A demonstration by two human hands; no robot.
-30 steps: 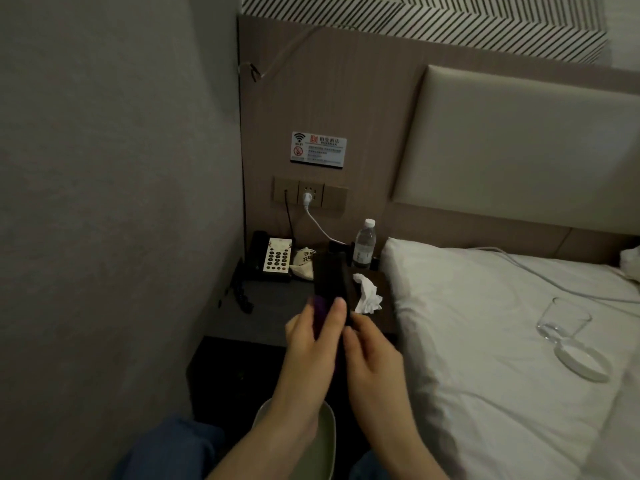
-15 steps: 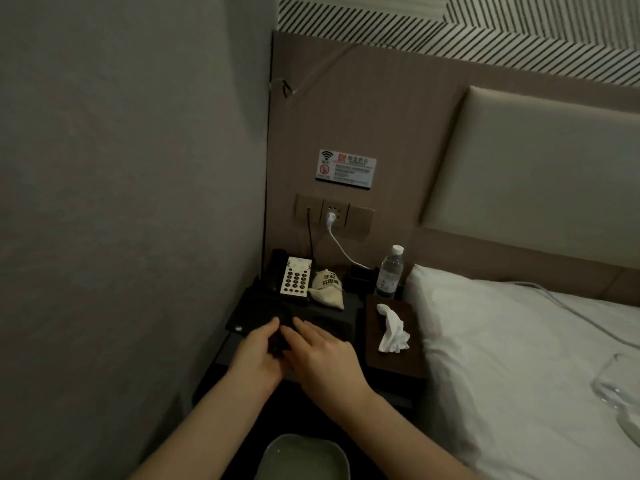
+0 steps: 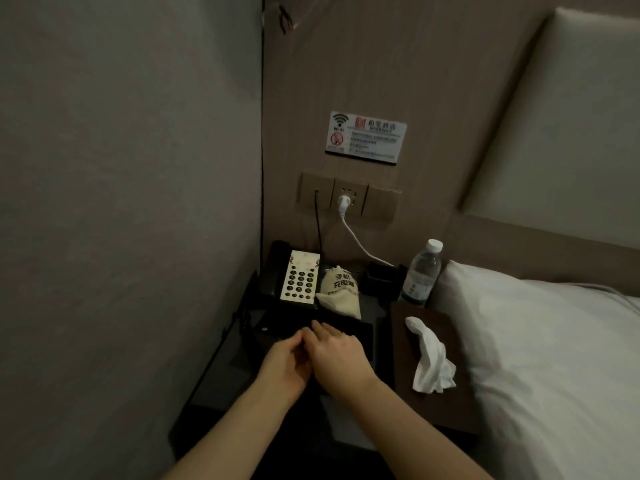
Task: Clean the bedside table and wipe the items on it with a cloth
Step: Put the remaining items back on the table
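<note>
— Dim corner, grey wall on the left. What sits on the tabletop (image 3: 221, 368)?

— At its back left corner, a black phone (image 3: 289, 277) with a pale keypad. Just right of it a cloth pouch (image 3: 339, 292) with printed characters, its left edge touching the phone. Behind the pouch, at the back edge, a small dark holder (image 3: 381, 275).

— And the hands?

— Both are at the middle of the tabletop, over a flat dark item (image 3: 356, 336) lying in front of the phone and pouch. The left hand (image 3: 285, 367) has its fingers curled inward; it is too dark to tell if they pinch anything. The right hand (image 3: 337, 356) lies flat, fingers straight and pressed together, resting on the dark item. The two hands touch.

— A cloth?

— None that I can make out; whatever is under the hands is lost in shadow.

— Further right?

— A water bottle (image 3: 420, 273) stands upright at the back right corner. In front of it, along the right edge, a brown tissue box (image 3: 408, 344) with a white tissue (image 3: 431, 358) sticking out. Then the bed (image 3: 554, 358), white, hard against the tabletop's right edge.

— On the wall?

— A sign (image 3: 365, 136) over a socket panel (image 3: 348, 197), a white plug (image 3: 344, 204) in it, its cord running down towards the holder.
</note>
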